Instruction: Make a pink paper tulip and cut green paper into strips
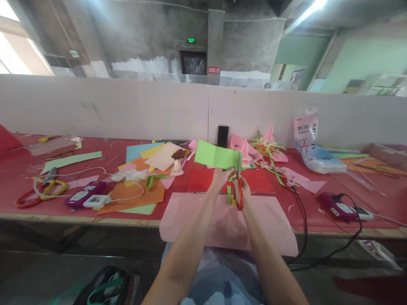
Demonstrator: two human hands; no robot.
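Note:
My left hand (220, 178) pinches the lower edge of a folded green paper sheet (213, 154) and holds it up over the table. My right hand (241, 191) is closed on red-handled scissors (239, 186), whose blades point up into the right edge of the green sheet. A narrow green strip (229, 194) hangs below the cut. Both hands are above a red sheet (203, 180) and a large pink sheet (197, 220) that overhangs the table's front edge.
Orange, yellow and blue papers (149, 163) lie to the left with a purple device (85, 194) and cables. Scissors with yellow and red handles (44, 190) lie far left. Pink paper cones and green scraps (263, 148) sit at the right, plus a plastic pack (314, 152), a black phone (222, 135) and another purple device (337, 206).

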